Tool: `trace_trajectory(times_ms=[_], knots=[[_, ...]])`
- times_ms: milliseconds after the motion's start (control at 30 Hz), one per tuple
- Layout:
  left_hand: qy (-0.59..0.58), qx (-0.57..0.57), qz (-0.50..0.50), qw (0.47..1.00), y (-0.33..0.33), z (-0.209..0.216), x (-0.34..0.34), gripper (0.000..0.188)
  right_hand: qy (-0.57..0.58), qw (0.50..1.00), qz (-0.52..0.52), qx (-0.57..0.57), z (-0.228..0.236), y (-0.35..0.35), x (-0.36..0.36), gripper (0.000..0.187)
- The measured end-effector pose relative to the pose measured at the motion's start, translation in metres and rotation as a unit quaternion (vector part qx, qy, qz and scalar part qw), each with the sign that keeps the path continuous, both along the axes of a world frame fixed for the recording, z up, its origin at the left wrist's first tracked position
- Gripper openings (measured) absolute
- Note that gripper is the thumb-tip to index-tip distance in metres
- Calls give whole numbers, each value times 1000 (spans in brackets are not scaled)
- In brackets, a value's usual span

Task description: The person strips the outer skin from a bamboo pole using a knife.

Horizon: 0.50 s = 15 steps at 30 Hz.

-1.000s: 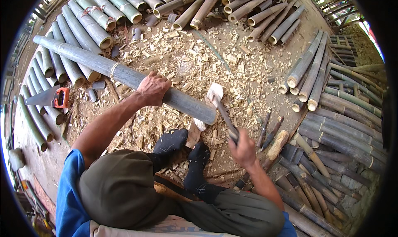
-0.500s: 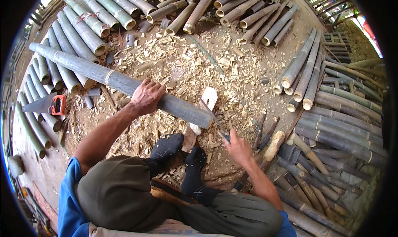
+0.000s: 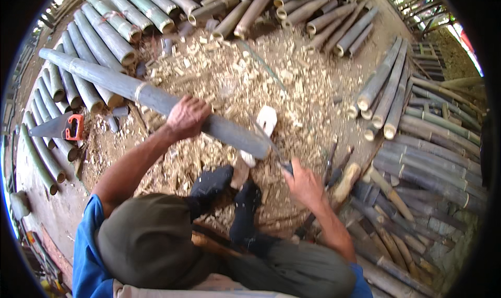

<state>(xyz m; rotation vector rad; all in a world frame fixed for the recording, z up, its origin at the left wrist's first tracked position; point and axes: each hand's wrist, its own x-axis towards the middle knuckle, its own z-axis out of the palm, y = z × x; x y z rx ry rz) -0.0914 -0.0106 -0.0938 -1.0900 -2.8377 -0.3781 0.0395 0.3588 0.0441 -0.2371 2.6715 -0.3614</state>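
Note:
A long grey-green bamboo pole (image 3: 156, 100) slants from the far left down to near my feet. My left hand (image 3: 189, 116) is wrapped over it from above, partway along its near half. In my right hand (image 3: 304, 182) is the dark handle of a knife (image 3: 272, 147), its narrow blade pointing up and left. The blade lies against or just beside the pole's near end; I cannot tell whether they touch. A pale, whitish block (image 3: 266, 119) shows just beyond that end. My dark-socked feet (image 3: 213, 183) rest close below the pole.
Pale chips (image 3: 235, 71) cover the ground. Cut bamboo lengths (image 3: 107, 34) lie fanned out at the far left, more (image 3: 386, 89) at the right. A handsaw (image 3: 56, 127) with an orange handle rests at the left. Stacked bamboo (image 3: 433, 167) and a short pale log (image 3: 346, 181) sit at right.
The whole view has shifted slightly. The pole's near end and my right hand with the knife appear a little further right and the hand slightly lower. Both grips stay the same.

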Motion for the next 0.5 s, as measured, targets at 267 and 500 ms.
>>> trace_trajectory(times_ms=[267, 500], knots=[[23, -3, -5, 1000, 9, -2, -17, 42, 44, 997, -33, -58, -50, 26, 20, 30], [3, -12, 9, 1000, -1, 0, -16, 41, 139, 985, 9, -105, 22, -18, 2, 23]])
